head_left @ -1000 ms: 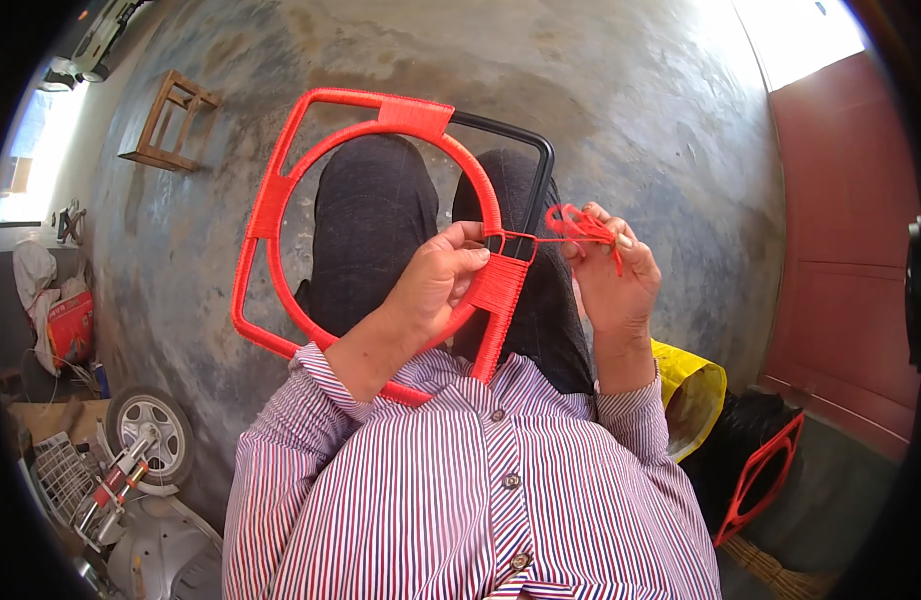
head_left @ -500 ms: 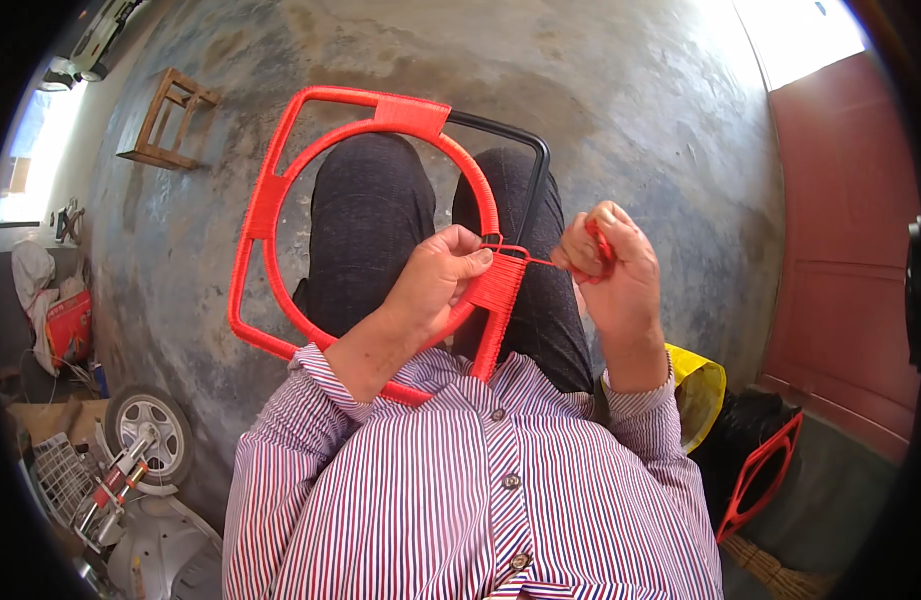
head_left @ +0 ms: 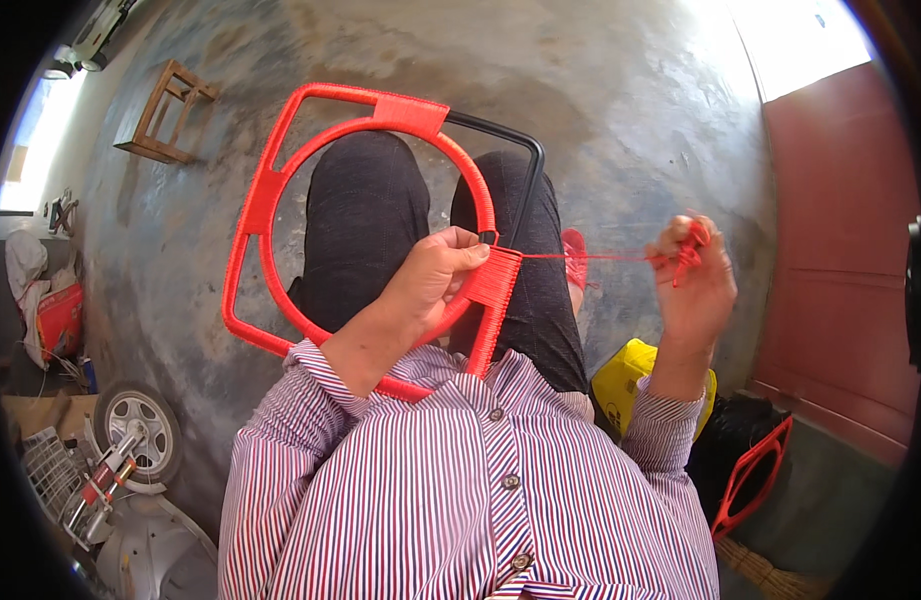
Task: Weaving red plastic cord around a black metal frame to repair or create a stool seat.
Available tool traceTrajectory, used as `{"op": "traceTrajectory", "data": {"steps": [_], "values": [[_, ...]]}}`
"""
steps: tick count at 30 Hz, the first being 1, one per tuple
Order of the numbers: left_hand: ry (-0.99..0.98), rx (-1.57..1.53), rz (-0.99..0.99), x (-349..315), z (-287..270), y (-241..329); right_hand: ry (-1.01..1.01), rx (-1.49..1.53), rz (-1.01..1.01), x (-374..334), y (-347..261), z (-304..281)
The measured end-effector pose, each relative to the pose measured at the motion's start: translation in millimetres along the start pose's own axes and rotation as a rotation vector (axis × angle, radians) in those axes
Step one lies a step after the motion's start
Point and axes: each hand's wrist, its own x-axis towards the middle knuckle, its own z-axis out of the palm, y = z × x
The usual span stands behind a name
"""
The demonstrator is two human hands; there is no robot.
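On my lap rests a frame, a rounded square joined to an inner ring. Red cord is wound tightly over most of it; one black corner at the upper right is bare. My left hand pinches the frame where ring and outer side meet, thumb on top of the windings. From there a taut strand of red cord runs right to my right hand, raised off the frame. Its fingers are closed round a small bundle of the same cord.
A wooden stool stands at the far left. Lower left, a vehicle wheel lies beside a wire basket. By my right arm are a yellow bag and another red frame. A red door bounds the right side.
My right hand has moved right and away from the frame, drawing the cord out into a long straight line. The loose loop near my left thumb has tightened. My left hand keeps its grip.
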Motion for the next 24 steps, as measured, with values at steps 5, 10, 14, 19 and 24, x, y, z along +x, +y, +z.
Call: {"op": "traceTrajectory", "data": {"steps": [5, 10, 14, 19, 24], "values": [[-0.022, -0.022, 0.001, 3, -6, -4, -0.013, -0.017, -0.152, -1, -6, -50], [-0.058, -0.055, -0.017, 4, -10, -4, 0.053, 0.056, -0.466, 3, -53, -89], [-0.024, -0.179, -0.035, 1, 2, 1, -0.093, 0.104, -0.305, 2, -50, -72], [-0.026, -0.176, -0.077, 1, 0, -2, -0.147, -0.75, 0.18, -22, 37, -17], [-0.117, -0.141, -0.183, -2, 1, 0, -0.464, -1.471, -0.051, -14, 88, 27]]}}
